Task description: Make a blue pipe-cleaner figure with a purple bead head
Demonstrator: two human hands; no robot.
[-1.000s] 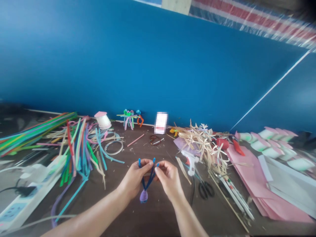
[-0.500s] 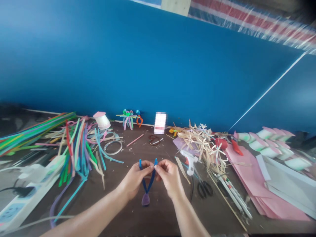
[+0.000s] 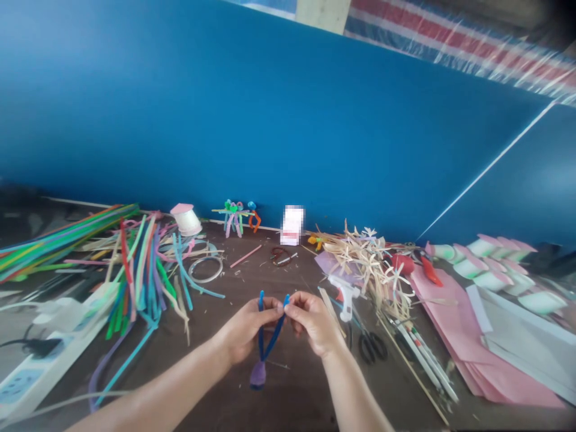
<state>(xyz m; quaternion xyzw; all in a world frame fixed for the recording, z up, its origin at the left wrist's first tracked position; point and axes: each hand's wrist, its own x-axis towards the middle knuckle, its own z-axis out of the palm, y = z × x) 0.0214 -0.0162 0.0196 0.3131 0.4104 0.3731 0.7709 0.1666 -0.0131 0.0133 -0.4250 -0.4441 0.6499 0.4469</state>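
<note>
In the head view, both my hands are up over the dark table (image 3: 252, 414), close together, working at a blue stem (image 3: 275, 339) bent into a narrow V. My left hand (image 3: 249, 329) pinches near the top of the right-hand leg with thumb and forefinger, while the other leg rises beside my fingers. My right hand (image 3: 311, 324) is closed in a fingertip pinch at the tip of that same right-hand leg — the two thumbs nearly meet there. A purple piece (image 3: 258, 375) hangs at the bottom of the V, below and between my hands, tilted a little to the left. To my left lie a loose heap of coloured stems (image 3: 146, 273), longer ones (image 3: 67, 240) in a bundle beyond it, a wire coil (image 3: 205, 281) and a power strip (image 3: 92, 312) with plugs in it. A pink-topped cup (image 3: 186, 222) and some small stem figures (image 3: 234, 213) stand near the blue wall (image 3: 270, 120), with a blurred-out white box (image 3: 292, 223) further right. To my right are straw flowers (image 3: 364, 255), a white glue gun (image 3: 346, 295) and black-handled scissors (image 3: 372, 347) — the gun is nearest my right hand. Past them come some pens (image 3: 425, 355), pink sheets (image 3: 450, 312) partly under a white one (image 3: 522, 348), and a cluster of cups (image 3: 492, 279) lying on their sides.
</note>
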